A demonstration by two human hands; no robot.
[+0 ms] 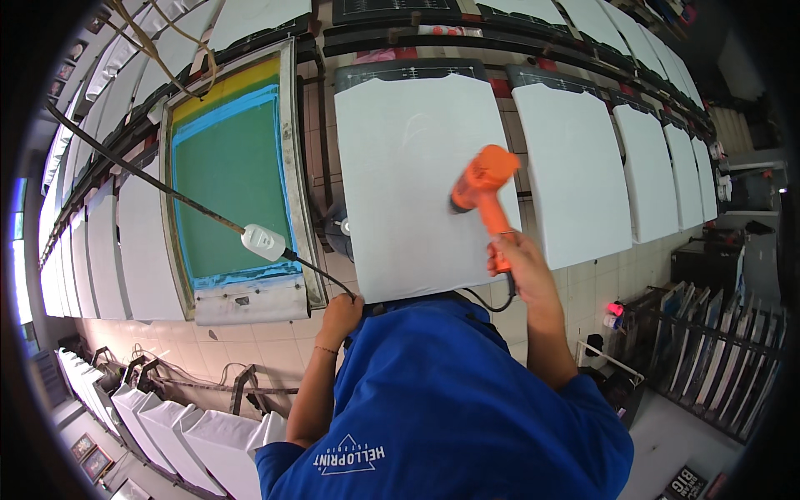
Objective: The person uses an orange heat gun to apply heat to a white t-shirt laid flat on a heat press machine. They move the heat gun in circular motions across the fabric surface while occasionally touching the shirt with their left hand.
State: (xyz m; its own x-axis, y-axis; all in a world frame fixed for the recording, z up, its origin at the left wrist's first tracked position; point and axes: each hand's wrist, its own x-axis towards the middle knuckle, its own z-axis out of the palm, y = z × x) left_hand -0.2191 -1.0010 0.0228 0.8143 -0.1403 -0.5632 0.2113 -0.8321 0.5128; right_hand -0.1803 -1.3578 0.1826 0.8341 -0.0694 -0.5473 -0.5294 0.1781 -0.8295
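Note:
An orange heat gun is gripped by its handle in my right hand. Its dark nozzle points left and downward, over the right half of a white T-shirt stretched flat on a board in front of me. My left hand is closed round a black cord by the near left corner of that shirt. The cord runs up to a white socket connector, which hangs from a dark cable over a screen frame. Another stretch of black cord leaves the bottom of the heat gun's handle toward my waist.
Left of the shirt lies a printing screen with green mesh, blue tape and a metal frame. More boards with white shirts continue right and along the far row. A rack of upright frames stands at right; white-covered boards lie behind at left.

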